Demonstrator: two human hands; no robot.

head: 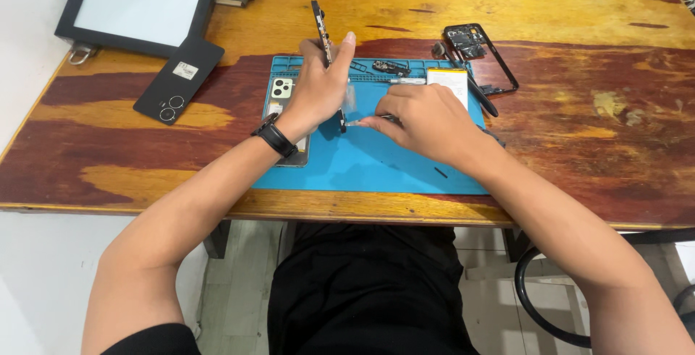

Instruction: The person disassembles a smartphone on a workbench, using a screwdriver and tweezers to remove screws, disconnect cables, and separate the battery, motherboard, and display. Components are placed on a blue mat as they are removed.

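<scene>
- The left hand point(318, 83) is clamped around a phone point(323, 44) held up on its edge over the blue mat point(376, 159). If that grip slackens, the phone could tip and slap down onto the loose parts behind it.
- The right hand point(427, 120) is pinched shut on a thin metal tool point(356, 121) with its tip right at the phone's lower end. One slip and it could gouge something.
- Both wrists sit low, with the forearms angled in from the table point(579, 145) edge.
- A black phone frame point(481, 58) lies off to the right, and a back cover point(179, 80) to the left.
</scene>
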